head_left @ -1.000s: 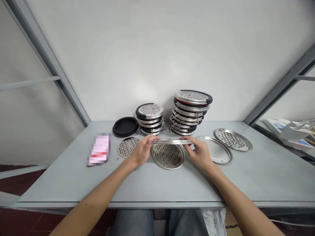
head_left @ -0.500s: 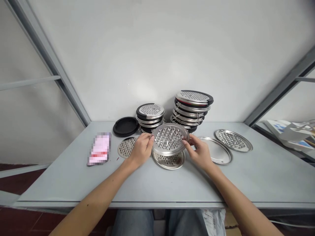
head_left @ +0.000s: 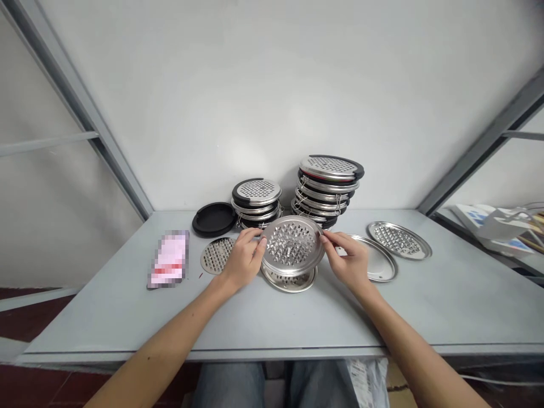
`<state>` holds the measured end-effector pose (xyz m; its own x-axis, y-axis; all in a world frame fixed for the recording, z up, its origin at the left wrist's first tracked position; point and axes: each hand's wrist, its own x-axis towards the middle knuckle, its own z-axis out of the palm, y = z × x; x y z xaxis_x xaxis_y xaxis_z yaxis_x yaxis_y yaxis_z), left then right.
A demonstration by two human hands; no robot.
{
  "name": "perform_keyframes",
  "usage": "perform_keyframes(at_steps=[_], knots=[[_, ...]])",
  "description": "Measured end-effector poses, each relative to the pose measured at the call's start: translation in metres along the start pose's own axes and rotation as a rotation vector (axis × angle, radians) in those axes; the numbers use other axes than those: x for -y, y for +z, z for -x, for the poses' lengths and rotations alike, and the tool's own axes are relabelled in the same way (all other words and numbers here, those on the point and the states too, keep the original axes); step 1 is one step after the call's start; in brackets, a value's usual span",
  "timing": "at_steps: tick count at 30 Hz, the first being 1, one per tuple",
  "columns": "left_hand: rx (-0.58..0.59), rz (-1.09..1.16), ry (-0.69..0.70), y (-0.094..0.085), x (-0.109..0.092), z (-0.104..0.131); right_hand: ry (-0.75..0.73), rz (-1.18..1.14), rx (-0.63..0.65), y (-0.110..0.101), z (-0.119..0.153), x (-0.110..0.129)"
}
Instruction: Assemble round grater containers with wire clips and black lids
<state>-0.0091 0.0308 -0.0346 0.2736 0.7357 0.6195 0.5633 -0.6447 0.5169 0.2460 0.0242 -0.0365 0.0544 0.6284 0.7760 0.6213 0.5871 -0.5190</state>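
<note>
We hold a toothed metal disc (head_left: pixel 293 245) up between our left hand (head_left: pixel 245 258) and right hand (head_left: pixel 348 260), each clamped on its rim. Below it on the desk (head_left: pixel 272 323), a second disc (head_left: pixel 291 284) is partly hidden. A perforated plate (head_left: pixel 213 255) lies just left of our left hand; a plain tray (head_left: pixel 382 263) sits behind our right. Beyond our hands stand a short stack (head_left: pixel 257 194) and a tall stack (head_left: pixel 331 170), their bases partly blocked.

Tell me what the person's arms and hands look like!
The left hand and right hand are bare, with no gloves or rings showing. No sleeves show on the left forearm or right forearm; the left has small spots.
</note>
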Motion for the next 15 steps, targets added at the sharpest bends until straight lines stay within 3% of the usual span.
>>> perform_keyframes(at_steps=[4,8,11,15], knots=[[0.093,0.083,0.101,-0.004,-0.003,0.002,0.042,-0.035,-0.054,-0.008,-0.008,-0.006],[0.153,0.106,0.119,-0.005,-0.005,0.004,0.130,-0.176,-0.097,-0.030,-0.017,-0.034],[0.175,0.071,0.071,-0.004,-0.005,0.004,0.308,-0.323,-0.257,-0.059,-0.018,-0.073],[0.170,0.070,0.050,-0.001,-0.005,0.004,0.679,-0.353,-0.455,-0.108,-0.021,-0.130]])
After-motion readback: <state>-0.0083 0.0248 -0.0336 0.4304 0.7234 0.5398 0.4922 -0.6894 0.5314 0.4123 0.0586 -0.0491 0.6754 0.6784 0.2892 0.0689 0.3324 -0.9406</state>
